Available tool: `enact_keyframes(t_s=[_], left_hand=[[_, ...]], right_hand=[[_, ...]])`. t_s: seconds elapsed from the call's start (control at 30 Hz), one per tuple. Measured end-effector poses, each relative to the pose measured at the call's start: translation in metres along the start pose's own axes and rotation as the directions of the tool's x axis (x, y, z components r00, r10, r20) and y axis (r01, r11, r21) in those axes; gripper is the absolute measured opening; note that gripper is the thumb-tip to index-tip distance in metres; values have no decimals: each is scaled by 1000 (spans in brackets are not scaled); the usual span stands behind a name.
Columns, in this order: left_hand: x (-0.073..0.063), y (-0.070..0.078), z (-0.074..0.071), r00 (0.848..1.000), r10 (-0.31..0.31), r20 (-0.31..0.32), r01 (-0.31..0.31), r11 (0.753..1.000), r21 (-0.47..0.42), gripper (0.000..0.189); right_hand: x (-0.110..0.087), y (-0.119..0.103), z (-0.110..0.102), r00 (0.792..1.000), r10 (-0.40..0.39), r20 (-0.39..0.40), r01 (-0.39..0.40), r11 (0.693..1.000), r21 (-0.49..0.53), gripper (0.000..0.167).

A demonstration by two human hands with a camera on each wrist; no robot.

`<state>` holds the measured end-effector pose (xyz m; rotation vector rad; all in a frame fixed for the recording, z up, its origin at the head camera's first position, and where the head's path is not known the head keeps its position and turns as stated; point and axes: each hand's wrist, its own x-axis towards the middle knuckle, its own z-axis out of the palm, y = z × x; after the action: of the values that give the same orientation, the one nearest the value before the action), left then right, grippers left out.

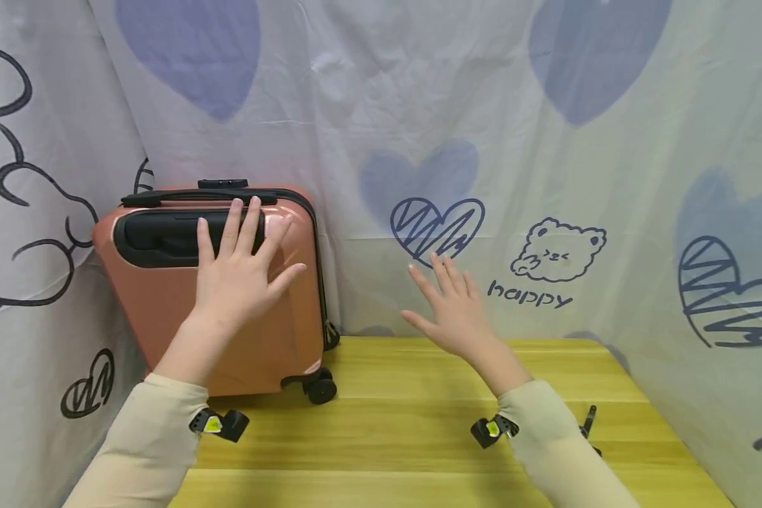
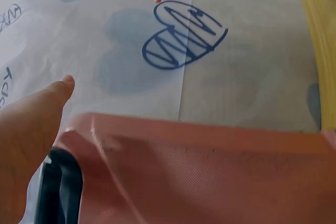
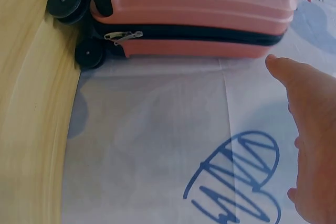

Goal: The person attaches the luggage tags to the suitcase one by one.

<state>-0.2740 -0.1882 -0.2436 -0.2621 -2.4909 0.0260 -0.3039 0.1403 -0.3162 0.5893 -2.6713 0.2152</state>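
Note:
A pink hard-shell suitcase [image 1: 260, 339] stands upright on wheels at the left of the wooden table. Its top carries a black handle and a combination lock [image 1: 222, 183]; a black recessed panel [image 1: 159, 240] is set in its front. My left hand [image 1: 235, 282], fingers spread and straight, is held up in front of the suitcase; whether it touches the shell cannot be told. To the right of the suitcase my right hand [image 1: 454, 314] is raised with straight, spread fingers and holds nothing. In the right wrist view the suitcase's zipper pulls [image 3: 123, 36] and black wheels [image 3: 68, 2] show.
The yellow wood-grain table [image 1: 419, 409] runs beneath both arms. A white curtain [image 1: 355, 282] with printed hearts and a bear closes off the back and both sides. A small black object [image 1: 588, 422] is partly hidden behind the right sleeve.

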Motion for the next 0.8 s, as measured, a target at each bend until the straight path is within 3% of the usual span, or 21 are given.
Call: enact_keyframes(t_s=[0.2,0.5,0.8], left_hand=[[-4,-29,-13,998,-38,41,36,999,33,74],[-14,-74,-26,993,-89,81,82,993,83,74],[-17,-110,-31,975,-184,124,171,979,107,84]], right_hand=[[10,-18,-5,999,-51,18,51,999,-14,77],[30,-53,-13,991,-130,-16,129,991,-15,77],[53,-85,-22,982,-189,-22,188,981,-44,77]])
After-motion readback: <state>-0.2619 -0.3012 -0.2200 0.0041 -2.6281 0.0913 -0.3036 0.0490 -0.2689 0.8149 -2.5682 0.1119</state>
